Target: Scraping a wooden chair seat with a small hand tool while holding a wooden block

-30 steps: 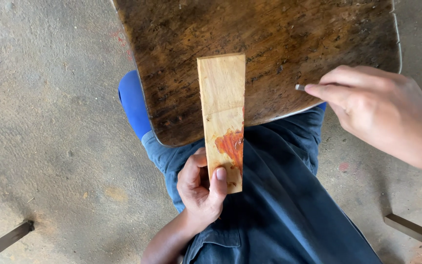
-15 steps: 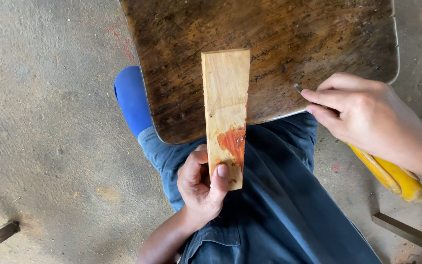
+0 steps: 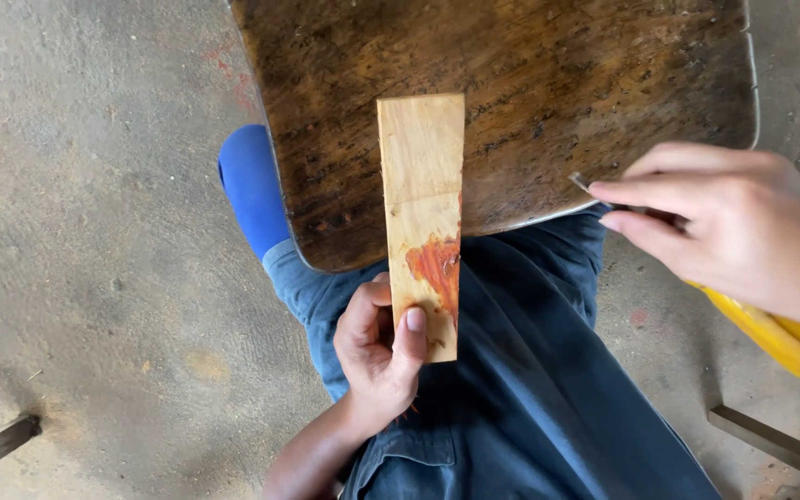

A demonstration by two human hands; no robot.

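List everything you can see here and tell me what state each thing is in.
Plank: pale, orange stain near one end, far end resting on the board, near end held.
Board: dark, worn, lying across the lap.
Left hand: shut on the plank, thumb on top.
Right hand: pinching a small metal tool at the board's edge.
Yellow thing: partly hidden under the right arm.

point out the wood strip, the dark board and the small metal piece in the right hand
wood strip (image 3: pixel 421 176): head view, on its pale upper half, above the orange stain.
dark board (image 3: pixel 557 83): head view, on its bare worn top.
small metal piece (image 3: pixel 585 183): head view, on the tip poking out from the right hand (image 3: pixel 729 227).
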